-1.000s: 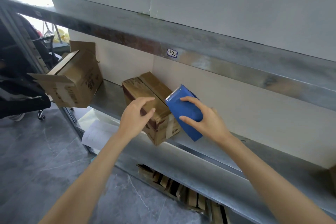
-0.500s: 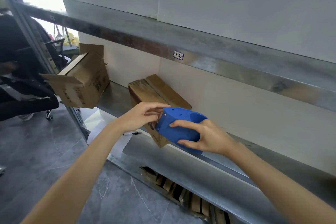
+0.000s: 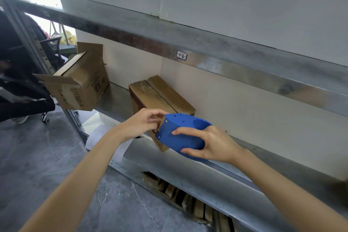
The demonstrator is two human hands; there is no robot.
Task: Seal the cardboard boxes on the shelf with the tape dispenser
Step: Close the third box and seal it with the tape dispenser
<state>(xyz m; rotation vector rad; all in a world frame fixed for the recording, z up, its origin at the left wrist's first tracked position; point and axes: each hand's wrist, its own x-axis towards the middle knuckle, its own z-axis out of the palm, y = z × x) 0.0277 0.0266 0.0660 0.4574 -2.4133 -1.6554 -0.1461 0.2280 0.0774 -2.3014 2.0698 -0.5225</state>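
1. Two hands meet at the tape dispenser (image 3: 180, 133) in the middle of the frame. It is a blue shell held in the air just in front of the shelf (image 3: 188, 173), with its nose turned left and close against the near corner of the closed box (image 3: 160, 98).
2. The right hand (image 3: 212, 145) carries the dispenser, with thumb and fingers clamped around its body from the right. That grip probably leaves the nose free and lets the wrist aim it at the box top.
3. The left hand (image 3: 143, 124) reaches in from the lower left, its fingers bunched at the nose. It looks like an attempt to find or pull the tape's loose end, but the fingertips are hidden behind the shell, so I cannot tell whether they pinch anything.
4. The closed box sits at an angle at the front of the shelf, flaps folded flat and a seam running along its top. No tape shows on that seam. Its near corner seems to jut past the shelf edge — likely drawn forward so the seam is within easy reach.
5. One open box (image 3: 81, 88) stands in the upper left, tipped, with its flaps spread. It appears to be waiting for its turn, so the job looks to be at an early stage.
6. Farther out, a small label (image 3: 181, 55) is stuck on the metal beam above. Flattened cardboard (image 3: 188, 199) lies under the shelf at the bottom of the frame, and a sheet of paper (image 3: 94, 124) lies at the shelf's left end above the grey floor (image 3: 37, 156).
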